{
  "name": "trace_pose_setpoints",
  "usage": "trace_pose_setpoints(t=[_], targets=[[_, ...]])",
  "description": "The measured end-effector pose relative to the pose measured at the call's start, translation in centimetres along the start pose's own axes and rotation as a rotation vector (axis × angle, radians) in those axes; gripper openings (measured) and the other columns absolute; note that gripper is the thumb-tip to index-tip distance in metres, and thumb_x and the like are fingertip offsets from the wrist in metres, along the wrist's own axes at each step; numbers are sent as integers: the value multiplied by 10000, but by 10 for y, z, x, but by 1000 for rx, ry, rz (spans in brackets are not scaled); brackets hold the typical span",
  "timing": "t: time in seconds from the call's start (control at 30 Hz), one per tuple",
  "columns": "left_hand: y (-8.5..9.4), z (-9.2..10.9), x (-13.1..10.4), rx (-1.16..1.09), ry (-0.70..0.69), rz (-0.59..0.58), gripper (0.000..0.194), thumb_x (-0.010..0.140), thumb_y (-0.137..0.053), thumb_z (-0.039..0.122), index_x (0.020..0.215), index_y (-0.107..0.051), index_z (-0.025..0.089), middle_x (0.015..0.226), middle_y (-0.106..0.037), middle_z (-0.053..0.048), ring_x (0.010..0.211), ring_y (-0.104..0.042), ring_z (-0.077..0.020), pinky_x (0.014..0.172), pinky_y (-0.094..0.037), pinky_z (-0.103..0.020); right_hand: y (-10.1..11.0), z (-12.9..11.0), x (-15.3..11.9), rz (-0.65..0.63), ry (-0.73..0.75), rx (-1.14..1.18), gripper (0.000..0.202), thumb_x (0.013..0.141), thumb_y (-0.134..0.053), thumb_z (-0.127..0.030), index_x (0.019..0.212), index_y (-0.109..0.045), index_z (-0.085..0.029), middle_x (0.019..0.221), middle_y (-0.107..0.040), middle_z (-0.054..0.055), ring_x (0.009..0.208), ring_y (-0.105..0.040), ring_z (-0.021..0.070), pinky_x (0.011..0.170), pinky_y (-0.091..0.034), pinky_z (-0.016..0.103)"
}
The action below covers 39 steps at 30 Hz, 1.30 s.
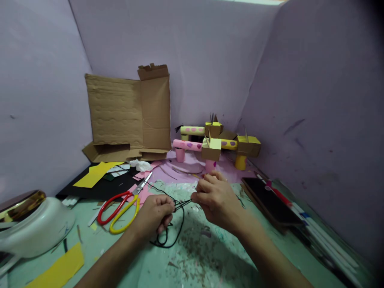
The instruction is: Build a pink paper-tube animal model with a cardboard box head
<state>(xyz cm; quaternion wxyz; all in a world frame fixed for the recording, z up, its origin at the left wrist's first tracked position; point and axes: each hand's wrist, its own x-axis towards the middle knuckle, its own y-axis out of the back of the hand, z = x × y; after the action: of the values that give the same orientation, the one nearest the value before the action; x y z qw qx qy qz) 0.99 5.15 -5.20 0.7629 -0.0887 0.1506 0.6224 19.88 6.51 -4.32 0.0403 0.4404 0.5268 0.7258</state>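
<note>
A thin black cord (181,205) is stretched in several strands between my two hands above the green tabletop. My left hand (157,212) is closed, pinching the strands at their left end. The fingertips of my right hand (214,197) pinch their other end. Slack cord loops down below my left hand, and one length trails toward the scissors (132,199), which have one red and one yellow handle and lie to the left of that hand. Beyond my right hand stand paper-and-cardboard animal figures with tube bodies, a pink one (192,145) nearest.
An opened cardboard box (129,112) leans on the back wall. Yellow paper (97,175) and pink scraps lie on a black sheet at left. A white bowl-like vessel (45,228) stands front left. At right are a dark phone (271,202) and several pens (321,236).
</note>
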Motion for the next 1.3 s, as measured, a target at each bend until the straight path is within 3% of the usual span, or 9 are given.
trace_pose_setpoints(t=[0.2, 0.47, 0.67, 0.73, 0.8, 0.97, 1.1, 1.2, 1.3], targets=[[5, 5, -1, 190, -61, 21, 76, 534, -523, 229, 500, -532, 162, 332, -411, 66, 307, -301, -54, 340, -183, -179, -1, 1, -1, -17, 7, -25, 215, 771, -554, -103, 642, -683, -216, 615, -565, 16, 647, -416, 160, 729, -281, 350], [13, 11, -5, 551, -219, -19, 127, 591, -461, 232, 522, -530, 152, 487, -403, 48, 496, -339, -89, 475, -259, -211, -1, 0, 0, -85, 15, -11, 220, 785, -554, -102, 652, -684, -220, 615, -552, 10, 643, -401, 154, 781, -295, 370], [15, 12, -9, 715, -243, -4, 154, 669, -434, 250, 560, -503, 165, 521, -403, 42, 509, -356, -101, 472, -255, -214, 3, -7, 2, -266, -65, 31, 169, 763, -607, -130, 646, -692, -217, 659, -602, 16, 676, -483, 163, 715, -324, 362], [15, 11, -10, 768, -253, 12, 155, 674, -428, 232, 560, -509, 166, 520, -420, 38, 513, -380, -106, 477, -265, -214, 5, -8, 1, -325, -171, 119, 70, 737, -659, -182, 727, -717, -220, 736, -639, 28, 701, -531, 174, 680, -351, 346], [14, 11, -12, 828, -270, 24, 161, 681, -426, 220, 561, -520, 166, 525, -447, 32, 524, -407, -112, 486, -274, -215, 6, -7, -1, -301, -302, 238, 141, 732, -665, -186, 855, -725, -214, 826, -662, 47, 737, -570, 184, 663, -386, 328], [14, 13, -18, 909, -288, 29, 167, 699, -424, 209, 559, -508, 174, 527, -463, 29, 522, -426, -116, 485, -278, -221, 8, -7, 0, -30, -596, 717, 197, 785, -557, -141, 875, -730, -167, 835, -687, 70, 686, -609, 153, 630, -457, 290], [12, 14, -22, 961, -312, 26, 179, 719, -424, 200, 568, -517, 175, 538, -495, 23, 538, -456, -122, 507, -291, -229, 2, -23, 7, -241, -849, 1125, 225, 792, -549, -230, 899, -725, -139, 761, -678, 46, 407, -505, 68, 399, -379, 210], [9, 13, -23, 1013, -346, 51, 191, 730, -416, 186, 580, -535, 174, 566, -537, 10, 561, -484, -130, 522, -289, -239, -7, -36, 10, -426, -841, 1298, 238, 784, -543, -213, 931, -723, -161, 678, -634, 0, 387, -494, 56, 341, -320, 170], [6, 12, -25, 1037, -367, 52, 200, 735, -409, 174, 596, -552, 175, 592, -569, -3, 581, -504, -138, 528, -285, -245, -16, -42, 10, -492, -828, 1358, 196, 758, -552, -160, 829, -734, -152, 544, -555, -41, 376, -479, 51, 329, -306, 150]])
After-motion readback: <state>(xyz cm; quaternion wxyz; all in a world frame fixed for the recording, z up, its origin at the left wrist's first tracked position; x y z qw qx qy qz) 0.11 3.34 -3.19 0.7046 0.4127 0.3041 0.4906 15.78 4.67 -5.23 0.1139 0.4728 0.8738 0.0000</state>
